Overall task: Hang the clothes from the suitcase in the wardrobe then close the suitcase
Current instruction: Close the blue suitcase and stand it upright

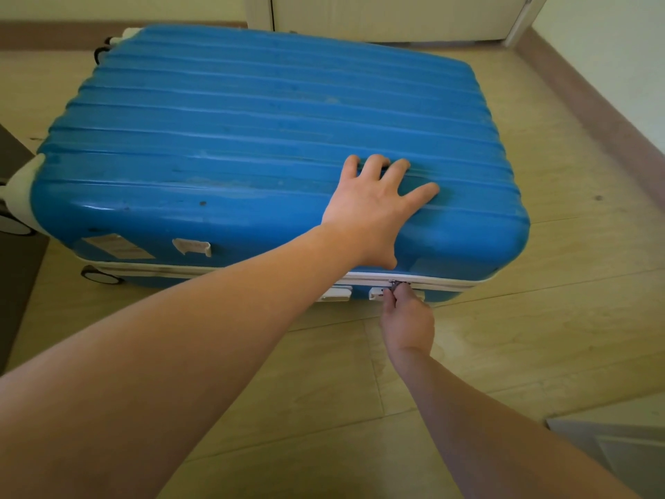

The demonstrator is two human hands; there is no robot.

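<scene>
A blue ribbed hard-shell suitcase lies flat on the floor with its lid down. My left hand presses flat on the lid near the front right, fingers spread. Below it, my right hand pinches the metal zipper pull on the white zipper band along the front side. No clothes are visible.
White wheels stick out at the suitcase's left end. A white door stands behind it. A brown skirting board runs along the right wall. A dark mat lies at the left. Tiled floor surrounds the case.
</scene>
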